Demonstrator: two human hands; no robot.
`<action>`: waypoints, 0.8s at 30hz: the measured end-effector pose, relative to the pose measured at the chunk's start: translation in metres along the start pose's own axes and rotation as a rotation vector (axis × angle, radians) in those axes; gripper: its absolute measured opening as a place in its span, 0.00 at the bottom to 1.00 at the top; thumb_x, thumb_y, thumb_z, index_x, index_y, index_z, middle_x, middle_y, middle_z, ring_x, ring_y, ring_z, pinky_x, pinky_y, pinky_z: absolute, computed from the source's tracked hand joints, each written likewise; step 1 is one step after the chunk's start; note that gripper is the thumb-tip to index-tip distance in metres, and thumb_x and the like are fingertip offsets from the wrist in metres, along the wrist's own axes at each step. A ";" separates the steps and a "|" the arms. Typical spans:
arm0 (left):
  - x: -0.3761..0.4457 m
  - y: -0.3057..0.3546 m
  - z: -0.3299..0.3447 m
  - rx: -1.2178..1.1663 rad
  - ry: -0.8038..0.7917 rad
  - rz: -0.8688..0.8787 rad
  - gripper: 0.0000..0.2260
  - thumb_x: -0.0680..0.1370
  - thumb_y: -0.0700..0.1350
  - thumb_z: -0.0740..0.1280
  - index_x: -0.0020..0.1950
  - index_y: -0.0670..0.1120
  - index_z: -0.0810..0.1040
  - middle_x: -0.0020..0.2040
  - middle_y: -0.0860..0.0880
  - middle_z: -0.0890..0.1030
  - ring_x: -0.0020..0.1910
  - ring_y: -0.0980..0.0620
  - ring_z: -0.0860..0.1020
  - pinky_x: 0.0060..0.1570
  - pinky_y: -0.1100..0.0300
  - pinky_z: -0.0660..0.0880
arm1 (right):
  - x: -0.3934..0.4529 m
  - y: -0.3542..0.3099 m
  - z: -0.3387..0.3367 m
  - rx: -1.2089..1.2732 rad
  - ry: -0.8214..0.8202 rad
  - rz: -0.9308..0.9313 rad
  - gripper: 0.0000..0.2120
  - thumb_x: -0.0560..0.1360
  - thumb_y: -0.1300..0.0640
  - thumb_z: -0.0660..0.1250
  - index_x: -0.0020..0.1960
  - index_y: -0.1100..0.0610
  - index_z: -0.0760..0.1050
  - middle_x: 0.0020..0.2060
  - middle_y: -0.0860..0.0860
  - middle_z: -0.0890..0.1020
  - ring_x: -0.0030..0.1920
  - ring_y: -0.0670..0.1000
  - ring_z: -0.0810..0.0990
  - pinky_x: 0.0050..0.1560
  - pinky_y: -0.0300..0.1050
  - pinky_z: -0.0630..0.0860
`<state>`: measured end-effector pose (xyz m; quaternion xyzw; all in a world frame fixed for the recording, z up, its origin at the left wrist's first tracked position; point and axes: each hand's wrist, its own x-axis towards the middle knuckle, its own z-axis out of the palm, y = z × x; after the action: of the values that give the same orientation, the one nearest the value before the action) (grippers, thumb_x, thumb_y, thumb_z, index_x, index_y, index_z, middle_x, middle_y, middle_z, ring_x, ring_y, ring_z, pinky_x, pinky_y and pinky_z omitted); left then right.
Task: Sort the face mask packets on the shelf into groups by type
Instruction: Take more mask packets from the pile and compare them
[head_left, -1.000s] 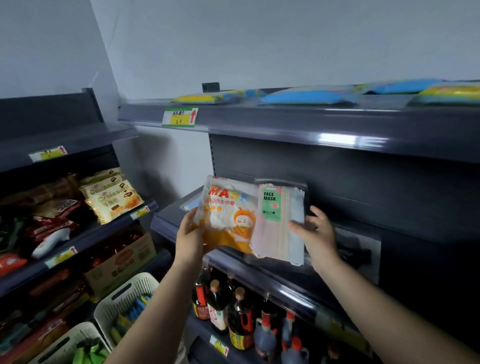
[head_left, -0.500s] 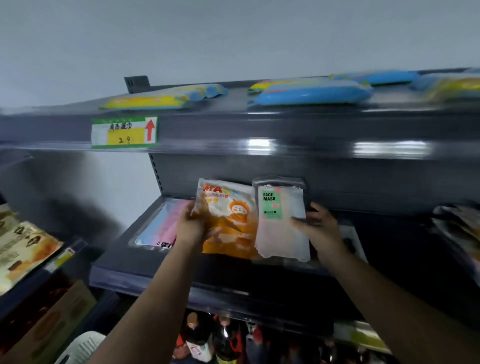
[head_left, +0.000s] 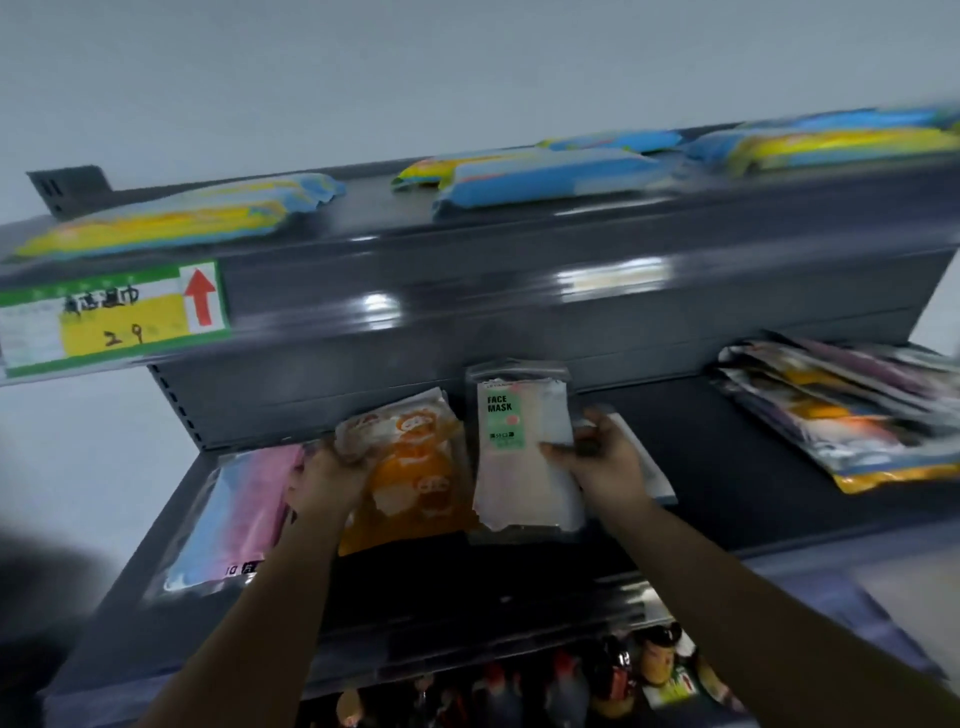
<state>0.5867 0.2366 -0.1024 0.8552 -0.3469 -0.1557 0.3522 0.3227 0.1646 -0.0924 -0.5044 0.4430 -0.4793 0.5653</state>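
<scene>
Fingers of the left hand (head_left: 332, 475) are pinching the glossy orange-and-white cartoon mask packet (head_left: 410, 467) while the right hand (head_left: 597, 462) is gripping the clear pale "FACE MASK" packet (head_left: 524, 457) above the dark grey metal shelf (head_left: 727, 499), where either slippery packet is probably risking sliding loose into the wrong group.

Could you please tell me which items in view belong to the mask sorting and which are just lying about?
Job: orange cartoon packet in left hand; FACE MASK packet in right hand; pink-blue packet; mixed pile.
Bystanders: blue-yellow packs, price tag, bottles.
</scene>
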 end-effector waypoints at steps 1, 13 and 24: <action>-0.008 0.007 -0.003 0.095 0.036 0.001 0.35 0.67 0.67 0.65 0.68 0.47 0.70 0.67 0.40 0.73 0.66 0.36 0.68 0.66 0.43 0.64 | -0.002 0.000 -0.003 -0.011 0.024 -0.003 0.26 0.68 0.72 0.72 0.61 0.61 0.67 0.51 0.58 0.78 0.57 0.58 0.77 0.57 0.52 0.74; -0.080 0.109 0.062 0.340 0.039 0.655 0.23 0.77 0.59 0.56 0.70 0.54 0.69 0.70 0.51 0.72 0.69 0.45 0.66 0.65 0.52 0.58 | 0.011 -0.015 -0.081 -0.130 0.162 0.008 0.32 0.69 0.70 0.72 0.69 0.66 0.63 0.37 0.48 0.73 0.47 0.52 0.75 0.49 0.41 0.72; -0.124 0.167 0.181 0.480 -0.326 0.662 0.22 0.79 0.57 0.57 0.72 0.52 0.64 0.71 0.50 0.70 0.69 0.46 0.67 0.65 0.51 0.67 | 0.056 -0.025 -0.181 -0.917 0.083 -0.180 0.35 0.70 0.57 0.73 0.71 0.64 0.62 0.66 0.62 0.71 0.67 0.60 0.69 0.56 0.41 0.66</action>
<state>0.3259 0.1490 -0.1082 0.7198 -0.6796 -0.0820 0.1150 0.1509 0.0819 -0.0862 -0.7189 0.5859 -0.3008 0.2222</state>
